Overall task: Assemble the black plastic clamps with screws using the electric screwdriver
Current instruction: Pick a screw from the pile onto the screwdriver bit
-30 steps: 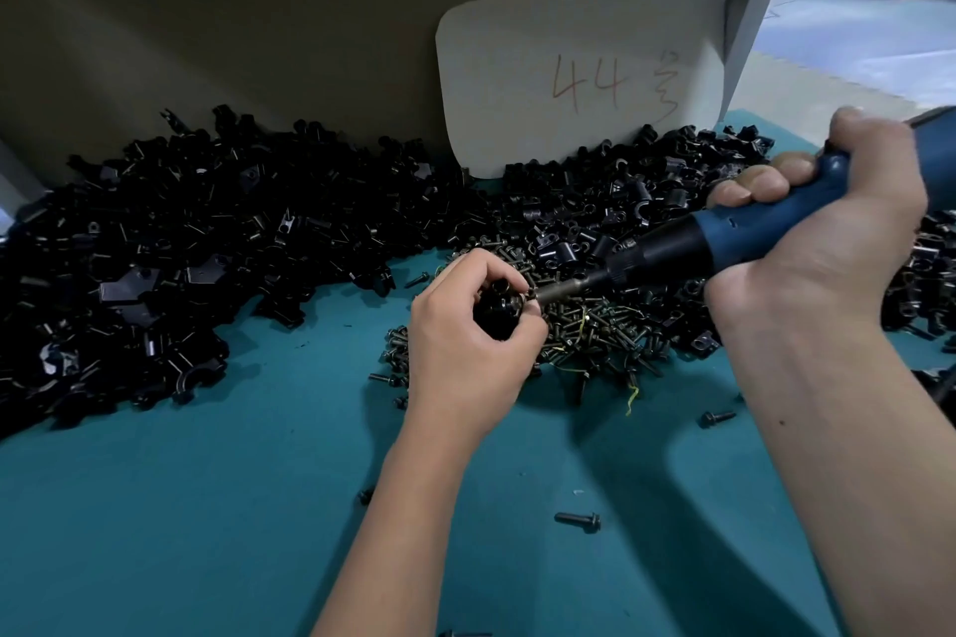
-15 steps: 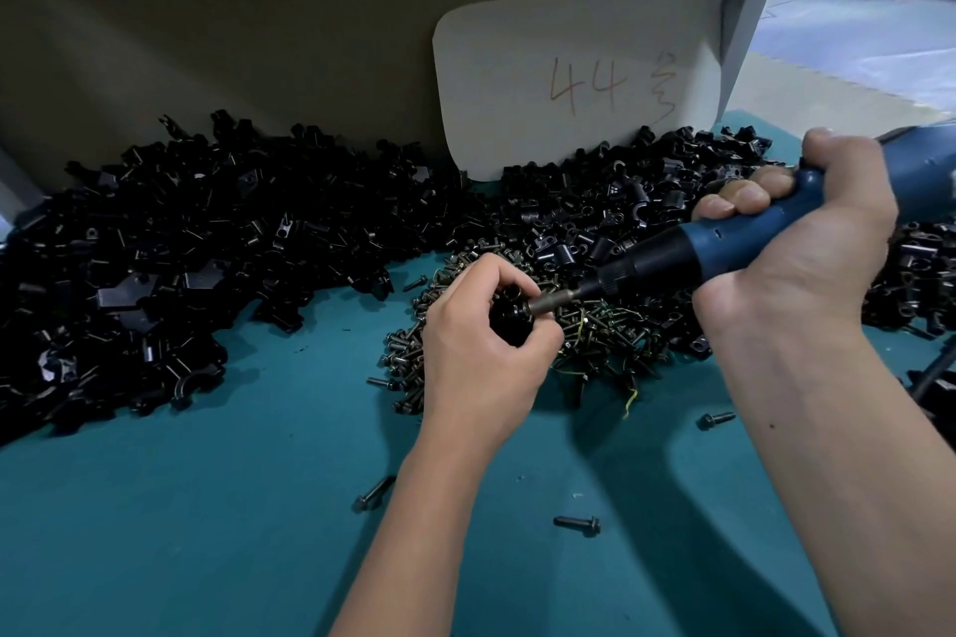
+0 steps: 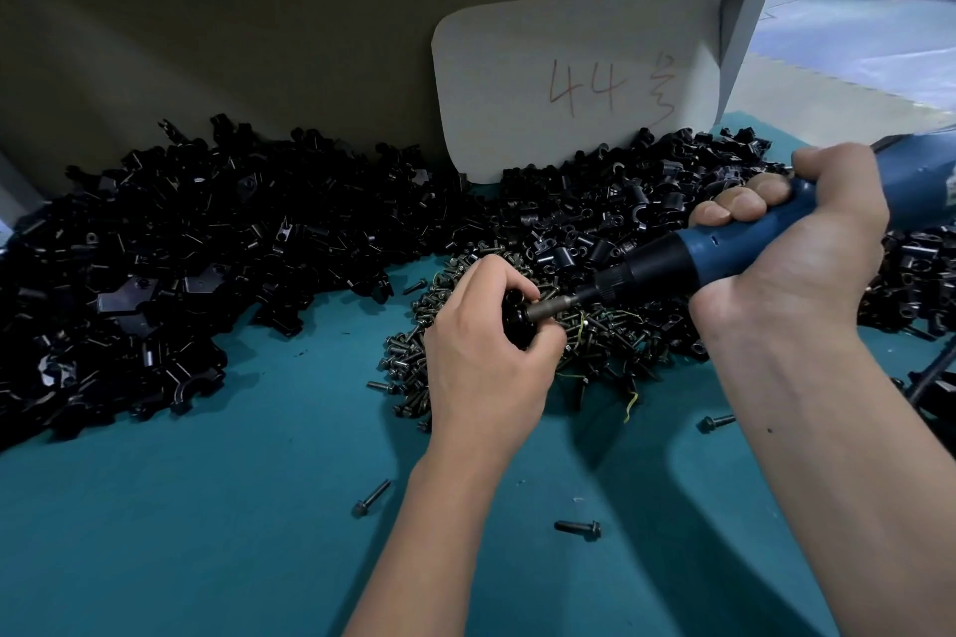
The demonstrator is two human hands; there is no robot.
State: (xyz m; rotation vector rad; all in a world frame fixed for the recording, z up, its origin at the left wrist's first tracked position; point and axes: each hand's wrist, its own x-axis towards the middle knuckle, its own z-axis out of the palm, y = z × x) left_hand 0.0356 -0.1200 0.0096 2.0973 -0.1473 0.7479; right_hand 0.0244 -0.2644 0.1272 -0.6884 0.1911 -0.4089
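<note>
Since the earlier frames my left hand (image 3: pixel 486 367) and the clamp (image 3: pixel 517 321) it holds sit a little further left over the screws, and the screwdriver has followed, its grip hand now lower and closer in. I see the small black clamp pinched in the curled fingers (image 3: pixel 509 282) of my left hand, held just above the pile of screws (image 3: pixel 595 341) at the middle of the table (image 3: pixel 207 507). My right hand (image 3: pixel 796 254) is wrapped tight round the blue body of the electric screwdriver (image 3: pixel 667 269), thumb on top, and the metal bit reaches down and left until its tip meets the clamp between my thumb and forefinger. Behind the screws a wide heap of black clamp parts (image 3: pixel 207 254) runs along the back of the table from the left edge past the right hand. A pale card (image 3: pixel 574 78) marked 44 leans against the wall behind the heap. Three loose screws lie apart on the teal surface nearer me, one (image 3: pixel 577 528) between my forearms.
</note>
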